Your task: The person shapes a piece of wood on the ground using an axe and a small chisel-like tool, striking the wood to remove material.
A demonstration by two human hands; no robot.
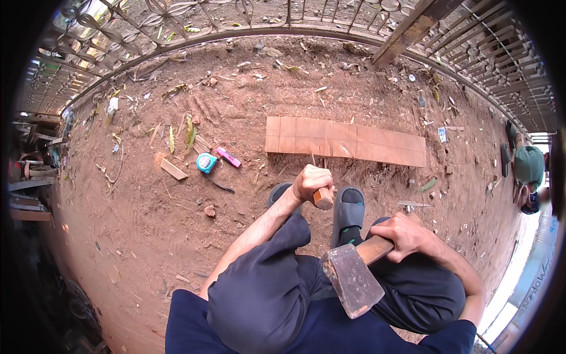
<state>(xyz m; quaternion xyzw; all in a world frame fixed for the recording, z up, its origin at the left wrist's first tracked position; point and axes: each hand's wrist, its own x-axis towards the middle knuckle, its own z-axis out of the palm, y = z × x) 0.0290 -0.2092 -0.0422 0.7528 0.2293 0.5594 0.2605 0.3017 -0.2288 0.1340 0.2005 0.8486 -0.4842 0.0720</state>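
Note:
My left hand point(313, 182) is closed round the wooden handle of a chisel point(322, 199). Its thin blade points away from me and reaches the near edge of a reddish-brown wooden board point(371, 141), which has pencil lines across it and lies on the ground. Whether the tip touches the wood I cannot tell. My right hand point(403, 236) grips a hatchet point(354, 283) by its wooden handle, close to the head. The worn, dark metal head is over my lap, its broad edge toward me.
Left of the board lie a turquoise tape measure point(206, 163), a pink marker-like stick point(229, 157) and a small wood offcut point(173, 169). A metal fence point(247, 23) and a slanting wooden post point(413, 32) bound the far side. Another person point(526, 165) is at the far right.

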